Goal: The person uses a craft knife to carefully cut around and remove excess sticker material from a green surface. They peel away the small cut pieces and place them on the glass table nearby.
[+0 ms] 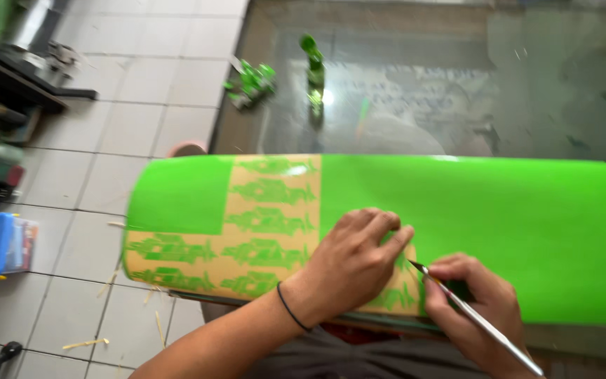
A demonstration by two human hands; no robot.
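Right hand [475,302] holds knife [471,312] at vinyl sheet [499,217] near edge.

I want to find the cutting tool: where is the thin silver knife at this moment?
In the head view, the thin silver knife is at the lower right, held in the right hand. Its tip touches the bright green vinyl sheet, beside the left hand's fingertips.

The left hand [355,263] presses flat on a green vinyl sheet [499,210], fingers pointing toward 1 o'clock. The right hand [475,309] grips a thin metal craft knife [475,316]; its tip meets the sheet just beside the left fingertips. Weeded tan backing [275,210] with green cut shapes lies at 9 o'clock. Green scraps [250,84] rest on the glass table [527,84] at 11 o'clock.
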